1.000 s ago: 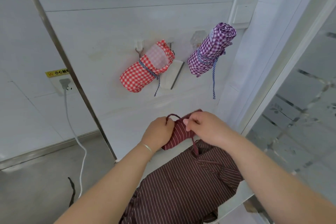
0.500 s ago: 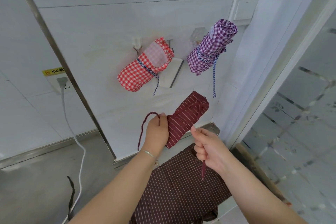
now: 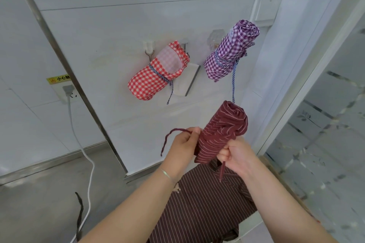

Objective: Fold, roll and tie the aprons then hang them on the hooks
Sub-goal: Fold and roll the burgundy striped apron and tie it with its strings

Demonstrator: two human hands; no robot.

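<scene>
A rolled maroon striped apron [image 3: 223, 132] is held up in front of a white wall, not yet tied. The left hand [image 3: 182, 145] pinches one tie string [image 3: 169, 136]; the right hand [image 3: 235, 154] grips the roll's lower end with the other string [image 3: 222, 171] dangling. If either grip slackens, the roll could likely loosen or unwind. On wall hooks above hang a red checked apron roll [image 3: 156, 77] and a purple checked apron roll [image 3: 229, 51], whose hanging cord [image 3: 233, 85] ends just above the held roll. One hook [image 3: 149, 53] looks free.
</scene>
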